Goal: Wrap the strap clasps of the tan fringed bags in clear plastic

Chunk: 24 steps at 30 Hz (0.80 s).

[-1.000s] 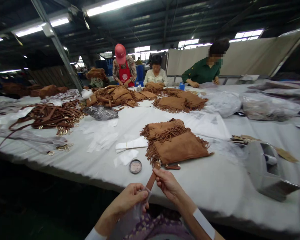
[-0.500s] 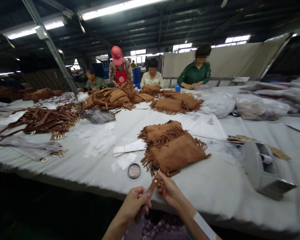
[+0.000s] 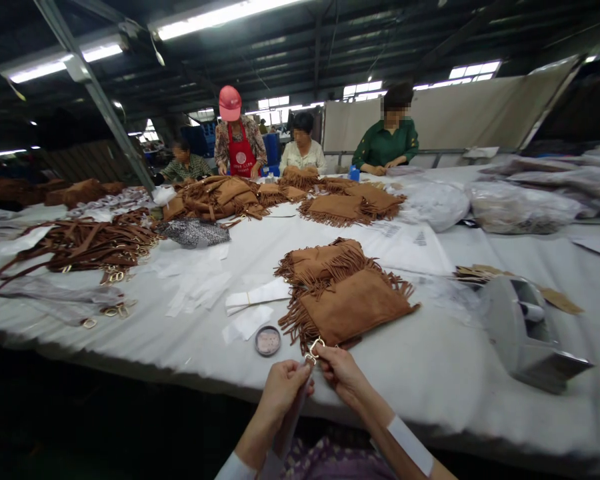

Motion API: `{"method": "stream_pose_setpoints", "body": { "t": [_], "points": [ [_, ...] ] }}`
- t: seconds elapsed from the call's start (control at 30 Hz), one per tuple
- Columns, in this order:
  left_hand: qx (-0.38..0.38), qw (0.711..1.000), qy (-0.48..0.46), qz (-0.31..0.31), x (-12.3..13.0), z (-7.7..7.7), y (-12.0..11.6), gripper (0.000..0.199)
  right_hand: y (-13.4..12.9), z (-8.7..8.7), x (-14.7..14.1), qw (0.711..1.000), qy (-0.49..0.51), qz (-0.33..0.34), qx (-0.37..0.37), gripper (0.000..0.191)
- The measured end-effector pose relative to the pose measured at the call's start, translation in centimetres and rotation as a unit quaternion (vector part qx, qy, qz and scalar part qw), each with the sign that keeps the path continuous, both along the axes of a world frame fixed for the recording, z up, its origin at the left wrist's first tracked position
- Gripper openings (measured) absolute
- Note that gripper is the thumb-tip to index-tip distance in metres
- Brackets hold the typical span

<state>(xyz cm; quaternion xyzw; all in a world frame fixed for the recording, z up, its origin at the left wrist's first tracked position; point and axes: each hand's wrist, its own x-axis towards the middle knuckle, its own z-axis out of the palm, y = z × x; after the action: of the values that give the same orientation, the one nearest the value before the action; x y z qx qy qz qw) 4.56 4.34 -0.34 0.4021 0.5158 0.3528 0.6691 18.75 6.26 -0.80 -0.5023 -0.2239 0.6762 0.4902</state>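
My left hand (image 3: 284,389) is curled, with thumb and fingers pressed together, and it has hold of a brown strap (image 3: 309,363) that lies inside a clear plastic sleeve (image 3: 291,421). My right hand (image 3: 341,371) pinches a gold-coloured ring (image 3: 312,347) between thumb and forefinger; its other fingers are bent inward. The ring is at the far end of the strap, just beyond my left fingers.

The strap is in the middle of the scene, at the near edge of the white-covered table (image 3: 405,373). Its long axis goes from near to far and leans a little to the right. The end with the ring points away from me, towards the fringed suede bag (image 3: 355,307). The near part of the sleeve goes down towards my lap, and I cannot tell where it finishes.

This bag lies with its long axis from left to right, the right end slightly farther, and a second fringed bag (image 3: 323,262) touches it on the far side. To the left of them are a round tin (image 3: 267,341) and a bundle of white paper strips (image 3: 257,297). Farther left is a heap of brown straps (image 3: 90,243); on the right stands a grey tape dispenser (image 3: 513,337).
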Motion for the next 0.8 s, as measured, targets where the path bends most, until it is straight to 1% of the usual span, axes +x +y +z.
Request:
{"method": "stream_pose_setpoints", "body": {
  "t": [0.13,0.23,0.33,0.43,0.5,0.57,0.6,0.67,0.7,0.8],
  "points": [
    [0.032,0.999,-0.007,0.020,1.9,0.4,1.4,0.041,-0.7,0.2,0.2,1.000,0.002,0.013,-0.003,0.029],
    [0.044,0.999,-0.013,0.017,2.5,0.4,1.9,0.040,-1.3,0.8,0.9,0.999,0.039,0.004,-0.032,0.025],
    [0.044,0.999,-0.008,-0.006,2.5,0.2,1.8,0.038,-1.4,1.3,1.8,0.992,0.085,-0.043,-0.088,0.022],
    [0.056,0.998,0.018,-0.029,2.5,0.3,1.8,0.038,-0.9,1.4,2.1,0.984,0.081,-0.108,-0.117,0.023],
    [0.088,0.994,0.047,-0.036,2.6,0.6,2.0,0.047,-0.5,1.2,2.0,0.983,0.062,-0.131,-0.115,0.023],
    [0.140,0.987,0.072,-0.045,2.8,1.0,2.2,0.055,-0.3,1.0,1.9,0.983,0.052,-0.139,-0.106,0.022],
    [0.165,0.982,0.081,-0.051,2.9,1.3,2.4,0.054,-0.3,0.9,1.8,0.984,0.051,-0.139,-0.103,0.022],
    [0.198,0.973,0.104,-0.063,3.1,1.6,2.6,0.047,-0.4,0.7,1.8,0.984,0.051,-0.138,-0.095,0.021],
    [0.202,0.970,0.116,-0.067,3.2,1.7,2.8,0.044,-0.5,0.6,1.8,0.985,0.051,-0.139,-0.092,0.021],
    [0.183,0.970,0.142,-0.078,3.2,1.7,3.3,0.039,-0.8,0.5,1.8,0.986,0.040,-0.140,-0.085,0.021]
  ]
}}
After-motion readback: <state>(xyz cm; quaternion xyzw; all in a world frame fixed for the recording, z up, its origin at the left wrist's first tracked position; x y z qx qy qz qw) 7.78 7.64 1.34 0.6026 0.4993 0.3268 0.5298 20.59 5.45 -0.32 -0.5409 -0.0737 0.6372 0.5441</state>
